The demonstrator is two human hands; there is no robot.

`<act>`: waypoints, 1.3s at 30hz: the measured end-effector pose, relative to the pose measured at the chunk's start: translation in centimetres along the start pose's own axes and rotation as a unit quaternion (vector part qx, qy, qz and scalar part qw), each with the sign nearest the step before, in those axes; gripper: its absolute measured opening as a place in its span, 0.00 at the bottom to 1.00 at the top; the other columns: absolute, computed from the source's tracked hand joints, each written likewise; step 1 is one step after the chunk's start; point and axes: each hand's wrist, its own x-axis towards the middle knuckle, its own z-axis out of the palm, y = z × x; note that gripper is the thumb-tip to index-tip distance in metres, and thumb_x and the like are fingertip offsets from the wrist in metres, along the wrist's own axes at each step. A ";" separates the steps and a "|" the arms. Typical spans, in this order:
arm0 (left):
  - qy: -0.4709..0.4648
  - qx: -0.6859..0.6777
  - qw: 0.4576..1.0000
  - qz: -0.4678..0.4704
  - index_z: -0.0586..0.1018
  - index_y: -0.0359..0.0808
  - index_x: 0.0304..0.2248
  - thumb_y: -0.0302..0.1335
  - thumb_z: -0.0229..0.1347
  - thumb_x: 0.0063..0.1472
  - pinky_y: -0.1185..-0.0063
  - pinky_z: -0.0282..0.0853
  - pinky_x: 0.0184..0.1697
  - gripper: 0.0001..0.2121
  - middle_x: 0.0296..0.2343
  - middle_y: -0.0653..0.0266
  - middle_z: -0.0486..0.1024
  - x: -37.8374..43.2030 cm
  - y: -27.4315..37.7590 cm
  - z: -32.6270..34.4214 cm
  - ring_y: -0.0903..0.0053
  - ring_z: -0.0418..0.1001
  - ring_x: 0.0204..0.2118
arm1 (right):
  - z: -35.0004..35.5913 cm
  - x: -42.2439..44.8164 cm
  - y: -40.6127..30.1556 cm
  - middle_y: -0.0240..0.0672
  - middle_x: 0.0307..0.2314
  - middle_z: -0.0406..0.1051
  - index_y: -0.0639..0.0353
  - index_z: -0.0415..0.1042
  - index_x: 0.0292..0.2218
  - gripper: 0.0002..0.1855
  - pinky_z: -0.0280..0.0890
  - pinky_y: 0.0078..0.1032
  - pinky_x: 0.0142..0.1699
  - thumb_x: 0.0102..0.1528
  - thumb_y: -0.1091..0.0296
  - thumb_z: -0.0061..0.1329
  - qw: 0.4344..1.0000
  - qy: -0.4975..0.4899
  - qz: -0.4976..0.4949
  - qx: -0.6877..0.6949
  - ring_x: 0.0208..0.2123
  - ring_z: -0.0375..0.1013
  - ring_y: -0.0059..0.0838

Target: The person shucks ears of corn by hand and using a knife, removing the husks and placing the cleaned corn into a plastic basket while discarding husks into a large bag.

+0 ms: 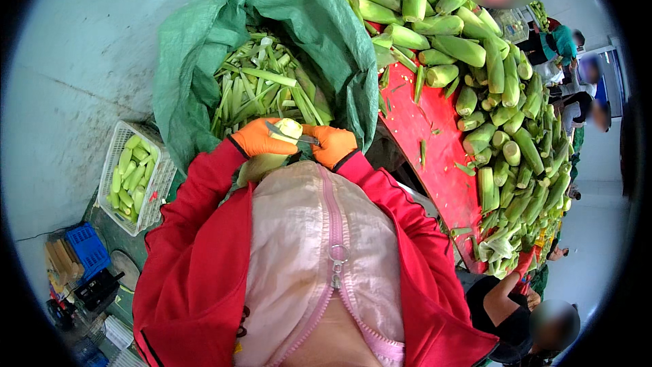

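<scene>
My left hand (262, 137), in an orange glove, is closed around an ear of corn (286, 130) whose pale cut end faces up. In my right hand (331, 143), gloved the same way, is a knife (300, 137), its blade lying across the corn's end. Both hands are at the near rim of a large green woven sack (188, 61). Inside the sack lies a heap of cut green corn husks (265, 81). Part of the knife's handle is hidden by my right fingers.
Unpeeled corn ears (458, 51) are piled on a red table (433, 137) at the right, among loose husk scraps. A white plastic crate (158, 183) of trimmed corn stands at the left, with a blue crate (87, 250) lower down. Several people are along the right side.
</scene>
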 end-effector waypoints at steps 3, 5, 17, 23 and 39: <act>-0.021 -0.005 1.000 -0.018 0.77 0.34 0.41 0.33 0.67 0.46 0.81 0.69 0.41 0.22 0.35 0.68 0.77 0.5 -1.3 -0.2 0.84 0.73 0.37 | -0.1 0.1 -0.4 0.43 0.29 0.74 0.42 0.74 0.45 0.22 0.69 0.39 0.36 0.46 0.67 0.48 1.000 -0.003 -0.007 0.007 0.31 0.74 0.45; 0.061 0.007 0.998 0.027 0.77 0.35 0.40 0.32 0.66 0.47 0.81 0.69 0.40 0.20 0.33 0.69 0.78 0.4 -1.8 0.6 0.83 0.73 0.35 | 0.0 0.2 -0.6 0.42 0.30 0.75 0.47 0.74 0.44 0.21 0.69 0.38 0.35 0.46 0.66 0.48 0.999 -0.001 0.018 -0.039 0.31 0.75 0.44; 0.234 0.234 0.943 0.044 0.77 0.35 0.37 0.46 0.67 0.40 0.76 0.71 0.35 0.28 0.30 0.60 0.79 -0.2 -0.5 3.2 0.72 0.78 0.32 | 1.0 0.8 0.5 0.42 0.30 0.75 0.47 0.74 0.44 0.21 0.68 0.39 0.35 0.45 0.66 0.49 0.998 0.035 0.010 -0.056 0.31 0.75 0.45; 0.031 -0.049 0.998 0.012 0.76 0.34 0.43 0.36 0.69 0.43 0.80 0.68 0.42 0.27 0.34 0.69 0.77 0.3 -0.4 -0.3 0.83 0.73 0.36 | 0.7 1.0 -0.1 0.41 0.30 0.75 0.46 0.74 0.44 0.21 0.69 0.38 0.36 0.46 0.66 0.49 0.999 0.016 -0.012 -0.031 0.31 0.75 0.45; 0.178 0.124 0.975 0.037 0.78 0.36 0.36 0.40 0.67 0.42 0.78 0.70 0.38 0.23 0.30 0.66 0.79 -0.3 -1.5 1.3 0.77 0.76 0.32 | 1.7 1.6 1.0 0.42 0.31 0.75 0.47 0.74 0.45 0.22 0.68 0.39 0.35 0.46 0.66 0.49 0.998 0.005 -0.011 -0.061 0.32 0.74 0.45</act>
